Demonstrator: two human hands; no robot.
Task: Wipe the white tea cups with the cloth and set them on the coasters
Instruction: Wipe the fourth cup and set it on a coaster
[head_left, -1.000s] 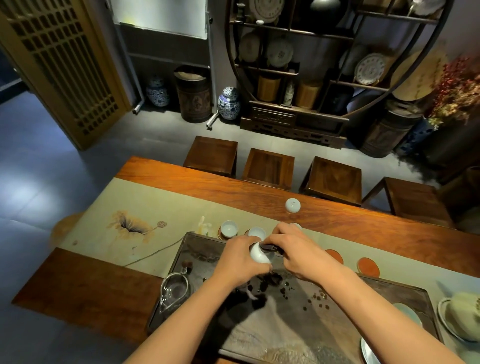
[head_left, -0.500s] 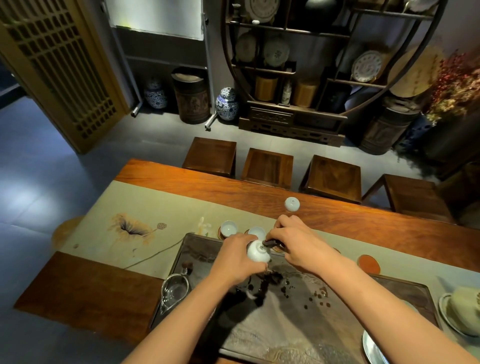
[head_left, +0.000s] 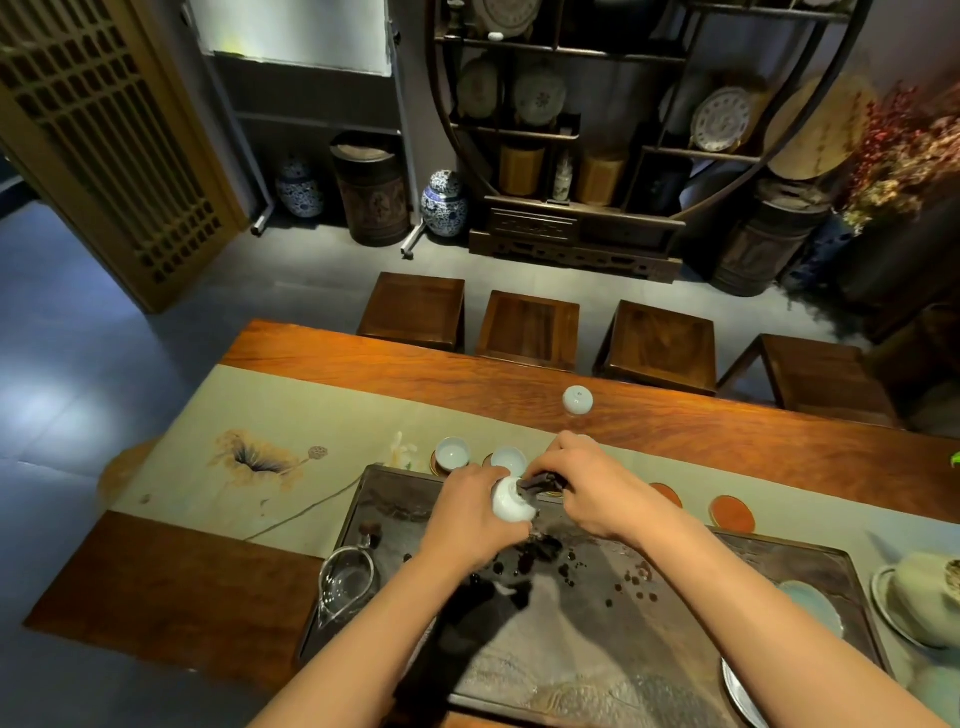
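Count the small white porcelain tea cups first: you have one tipped on its side (head_left: 511, 503) in your left hand (head_left: 470, 514), two standing upright, mouths up, on coasters just beyond the far edge of the tray, one on the left (head_left: 452, 452) and one to its right (head_left: 509, 460), and one round white piece (head_left: 577, 400) alone on the bare wood farther out, which may be a cup upside down; you cannot tell. Your left grip is closed around the tipped cup, its mouth turned toward your right hand (head_left: 592, 488). Your right grip is pinched narrow on a dark cloth (head_left: 540, 483), pressed at the cup's mouth.

Two round orange coasters lie bare to the right, one near your right wrist (head_left: 667, 493) and one farther right (head_left: 732, 513).

All of this sits on a long reddish wooden bench (head_left: 363, 358) with a pale green painted runner (head_left: 291, 415) laid along it. A dark rectangular stone tea tray (head_left: 623, 649) lies on the near side, its surface spotted with dark wet marks. A clear glass pitcher (head_left: 347, 582) stands at the tray's left edge; what it holds you cannot tell. A pale lidded bowl on a saucer (head_left: 924, 597) sits at the far right.

Four square dark wooden stools (head_left: 527, 327) line the far side of the bench on a grey floor. Beyond stands a round dark wooden display shelf (head_left: 582, 104) holding plates and jars.
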